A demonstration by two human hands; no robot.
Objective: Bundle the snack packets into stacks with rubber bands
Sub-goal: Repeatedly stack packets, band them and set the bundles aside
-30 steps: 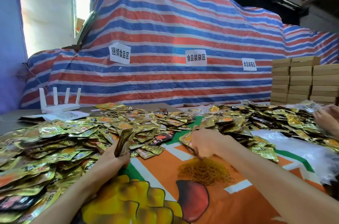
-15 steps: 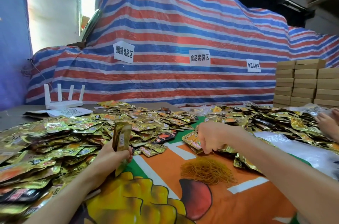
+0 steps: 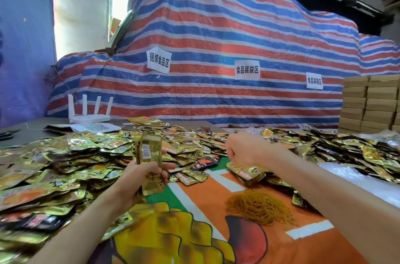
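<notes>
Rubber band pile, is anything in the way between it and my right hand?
Nothing visible blocks it. The right hand hovers above gold snack packets at the heap's edge; the rubber band pile lies on the orange mat just nearer you, uncovered. Those packets lie flat beneath the hand's path.

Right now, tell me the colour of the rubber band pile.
The rubber band pile is yellowish orange, seen in the head view.

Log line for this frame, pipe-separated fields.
left hand: grips upright packet stack | right hand: fingers curled, contents unclear | rubber bands: loose pile
</notes>
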